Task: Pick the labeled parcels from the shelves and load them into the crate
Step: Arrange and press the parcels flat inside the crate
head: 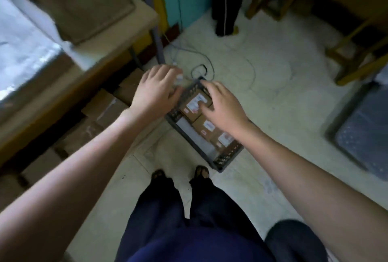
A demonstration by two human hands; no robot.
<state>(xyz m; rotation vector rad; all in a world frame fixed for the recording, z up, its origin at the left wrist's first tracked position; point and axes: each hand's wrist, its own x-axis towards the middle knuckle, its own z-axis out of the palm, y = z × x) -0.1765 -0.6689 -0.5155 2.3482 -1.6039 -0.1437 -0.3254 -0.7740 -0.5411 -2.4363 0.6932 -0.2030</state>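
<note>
Left hand (157, 91) and right hand (224, 106) hang loose-fingered, empty, above the twelve o'clock crate (225, 160), seemingly to settle its parcels (206, 126).

white labels on parcels (198, 104), text blurred, unreadable

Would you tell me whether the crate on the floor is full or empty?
Partly full: the crate holds at least three labeled parcels, and a bare strip of its bottom shows beside them.
</note>
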